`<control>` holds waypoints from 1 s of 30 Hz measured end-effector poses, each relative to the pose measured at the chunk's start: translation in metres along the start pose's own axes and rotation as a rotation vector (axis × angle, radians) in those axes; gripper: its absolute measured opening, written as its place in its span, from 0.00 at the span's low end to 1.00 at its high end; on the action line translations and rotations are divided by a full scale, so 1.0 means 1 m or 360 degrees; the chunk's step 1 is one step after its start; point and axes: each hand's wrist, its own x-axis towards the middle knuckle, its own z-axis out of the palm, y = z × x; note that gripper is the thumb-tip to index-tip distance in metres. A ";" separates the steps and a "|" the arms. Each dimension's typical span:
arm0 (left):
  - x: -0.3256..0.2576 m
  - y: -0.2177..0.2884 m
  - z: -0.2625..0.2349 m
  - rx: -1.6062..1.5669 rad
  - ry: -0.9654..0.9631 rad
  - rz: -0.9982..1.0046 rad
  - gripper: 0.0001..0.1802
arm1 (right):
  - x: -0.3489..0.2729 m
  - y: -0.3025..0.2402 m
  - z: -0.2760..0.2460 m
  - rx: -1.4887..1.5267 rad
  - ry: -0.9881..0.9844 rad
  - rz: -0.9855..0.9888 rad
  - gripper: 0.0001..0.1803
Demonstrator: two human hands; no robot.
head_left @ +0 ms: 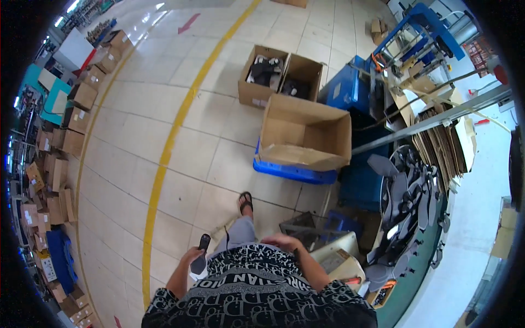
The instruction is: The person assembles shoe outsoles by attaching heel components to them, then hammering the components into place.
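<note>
My left hand [191, 256] is closed around a flat dark grey part [198, 264], held out at my left side. The part has a narrow black upper end and a wider, angular lower end; its exact kind does not show. My right hand [281, 241] rests in front of my waist, with its fingers stretched toward the left and nothing seen in them. Many similar grey parts [423, 205] lie heaped on the green-topped table [406, 298] to my right. Ahead stands a cardboard box [306, 154] with its top open, on a blue plastic crate [290, 173].
Two more cardboard boxes [252, 94] with dark parts inside stand beyond the crate. Flattened cardboard [440, 145] leans at the right, near a metal rail [437, 121]. A yellow line [170, 139] runs along the tiled floor. Stacked cartons [60, 177] line the far left.
</note>
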 end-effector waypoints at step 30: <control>-0.013 0.150 -0.026 0.0377 0.0566 0.0231 0.20 | 0.108 -0.366 -0.310 -0.1033 0.1843 -0.0010 0.26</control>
